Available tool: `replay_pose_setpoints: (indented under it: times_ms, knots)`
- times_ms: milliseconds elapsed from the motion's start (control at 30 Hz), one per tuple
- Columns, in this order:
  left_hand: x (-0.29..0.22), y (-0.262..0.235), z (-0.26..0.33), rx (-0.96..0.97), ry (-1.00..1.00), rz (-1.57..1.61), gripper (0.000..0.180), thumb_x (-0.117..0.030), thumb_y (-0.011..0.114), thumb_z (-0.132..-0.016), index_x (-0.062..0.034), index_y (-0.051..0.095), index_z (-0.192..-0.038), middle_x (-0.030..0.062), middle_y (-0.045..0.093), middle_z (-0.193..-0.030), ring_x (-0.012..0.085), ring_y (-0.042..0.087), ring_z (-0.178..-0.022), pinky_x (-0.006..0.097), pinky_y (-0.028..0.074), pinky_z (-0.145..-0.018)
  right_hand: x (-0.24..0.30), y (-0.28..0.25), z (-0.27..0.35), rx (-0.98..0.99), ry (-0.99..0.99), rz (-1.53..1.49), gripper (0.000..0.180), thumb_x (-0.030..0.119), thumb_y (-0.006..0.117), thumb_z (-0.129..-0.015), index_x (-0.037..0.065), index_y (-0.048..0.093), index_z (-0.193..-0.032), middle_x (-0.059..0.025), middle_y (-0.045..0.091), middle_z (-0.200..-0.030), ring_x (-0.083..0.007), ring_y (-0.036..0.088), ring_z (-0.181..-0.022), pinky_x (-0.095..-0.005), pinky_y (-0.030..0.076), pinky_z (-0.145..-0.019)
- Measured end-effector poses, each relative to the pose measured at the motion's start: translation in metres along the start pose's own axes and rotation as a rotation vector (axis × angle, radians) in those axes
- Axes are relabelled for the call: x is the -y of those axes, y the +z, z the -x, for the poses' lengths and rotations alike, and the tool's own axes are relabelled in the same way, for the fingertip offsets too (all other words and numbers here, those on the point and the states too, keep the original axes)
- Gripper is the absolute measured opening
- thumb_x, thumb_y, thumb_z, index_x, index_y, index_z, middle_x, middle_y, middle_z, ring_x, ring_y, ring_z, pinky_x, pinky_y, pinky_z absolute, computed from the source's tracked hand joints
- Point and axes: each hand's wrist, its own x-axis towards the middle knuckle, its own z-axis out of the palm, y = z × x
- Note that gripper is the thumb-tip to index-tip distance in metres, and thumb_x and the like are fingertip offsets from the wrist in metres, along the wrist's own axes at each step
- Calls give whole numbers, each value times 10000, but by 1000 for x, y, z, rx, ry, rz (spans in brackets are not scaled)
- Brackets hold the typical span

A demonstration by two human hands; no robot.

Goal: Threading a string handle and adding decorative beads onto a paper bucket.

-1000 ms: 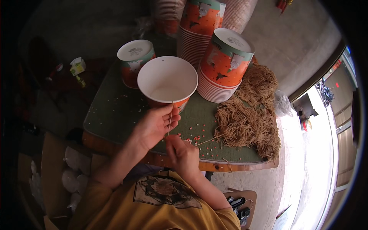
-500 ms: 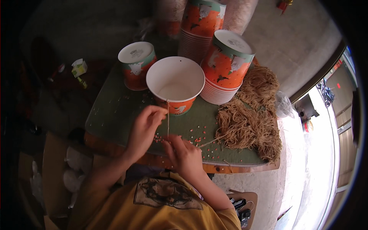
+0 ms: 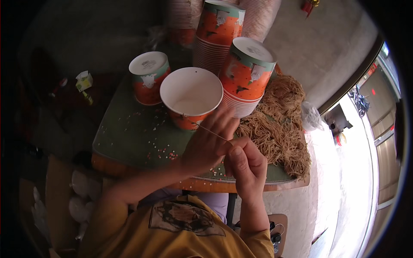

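Note:
A white-lined paper bucket [image 3: 191, 91], orange outside, stands upright on the table in front of me. From a hole near its front rim a thin tan cord [image 3: 208, 129] runs taut down to the right. My right hand [image 3: 248, 165] is closed on that cord, thumb pressed against the fingers. Over the middle of the table my left hand [image 3: 211, 142] lies beside the cord, back up, its fingers stretched toward the upper right. Its palm side is hidden. A tangled heap of tan cords [image 3: 275, 137] sits at the table's right, just beyond my right hand.
Upside-down orange and green buckets stand around: a short one [image 3: 149, 77] at left, a stack [image 3: 247, 75] at right and a taller stack [image 3: 219, 32] behind. Small red and white bits [image 3: 165, 152] are scattered over the green table top [image 3: 116, 135]. A clear plastic bag [image 3: 311, 117] lies beyond the cords.
My right hand has moved right and slightly up, drawing the cord from hanging straight down to a slant. My left hand has left the rim, moving right and down, its fingers now stretched out.

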Motion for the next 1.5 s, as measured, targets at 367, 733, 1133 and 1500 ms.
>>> replay_pose_setpoints:
  times_ms: [367, 733, 1133, 1500]
  knots:
    - [54, -100, 10, 303, -75, -261, 165, 10, 539, -821, -48, 568, -972, 111, 583, -990, 300, 558, -1015, 424, 394, -940, -21, -46, -25, -174, 169, -836, 315, 281, 375, -1044, 61, 580, -950, 59, 296, -547, -48, 244, -451, -208, 217, -401]
    - [79, -146, 34, 192, 34, -428, 171, 81, 572, -820, -45, 572, -935, 92, 594, -970, 260, 579, -1100, 424, 427, -990, -62, -15, -51, -104, 374, -1495, 239, 224, 447, -1019, 50, 588, -936, 55, 299, -572, -37, 224, -453, -193, 191, -383]
    - [-21, -43, 47, 91, -385, 209, 262, -184, 723, -840, -40, 507, -873, 107, 591, -728, 270, 609, -612, 368, 478, -547, -55, 25, -28, -180, 152, -1186, 294, 269, 387, -1035, 72, 563, -907, 45, 287, -553, -62, 234, -474, -219, 233, -435]
    - [-15, -41, 37, 169, -387, 285, 140, -78, 594, -894, -27, 487, -820, 143, 557, -669, 332, 602, -620, 400, 449, -536, -85, -10, -17, -282, 326, -397, 203, 233, 497, -998, 54, 569, -1062, -11, 587, -935, -90, 530, -818, -247, 454, -758]
